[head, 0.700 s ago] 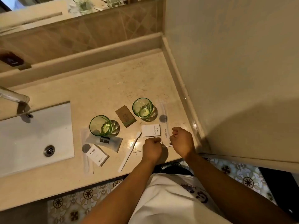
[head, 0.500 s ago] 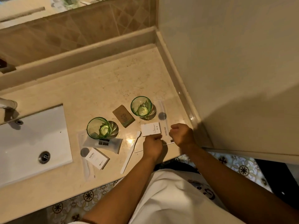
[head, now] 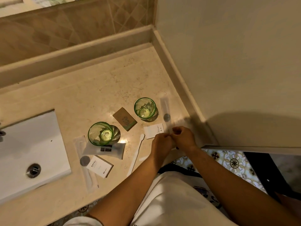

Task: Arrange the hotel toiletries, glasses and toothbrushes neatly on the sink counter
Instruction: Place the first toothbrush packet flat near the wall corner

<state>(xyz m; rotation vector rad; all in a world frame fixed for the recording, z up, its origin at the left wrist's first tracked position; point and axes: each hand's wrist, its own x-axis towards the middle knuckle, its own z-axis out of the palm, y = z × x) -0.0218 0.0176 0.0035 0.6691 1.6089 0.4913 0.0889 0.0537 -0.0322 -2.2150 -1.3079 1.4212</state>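
Both hands meet at the counter's front edge, just on the near side of the small white card box (head: 154,130), which serves here as the landmark. The left hand (head: 161,145) and right hand (head: 184,138) are curled with fingertips pinched together over something thin; it may be the end of the clear toothbrush sleeve (head: 166,114) that runs from them away past the box's right side, though what exactly they grip is too small to tell. To do this step well, I would keep the pinch light, slide the sleeve flat along the marble and not lift it, and set it square to the box and wall edge, minding the green glass (head: 145,108) just beyond the box. Left of the box lie a white toothbrush (head: 137,154), a brown soap packet (head: 125,119), then a second green glass (head: 101,133) resting on a frosted sachet (head: 105,150), a white HOTEL box (head: 99,166) and another wrapped toothbrush (head: 84,160). The beige marble counter (head: 97,88) is glossy, with a raised ledge behind, a white basin (head: 29,154) far left, a plain wall to the right and patterned floor tiles (head: 228,162) below.
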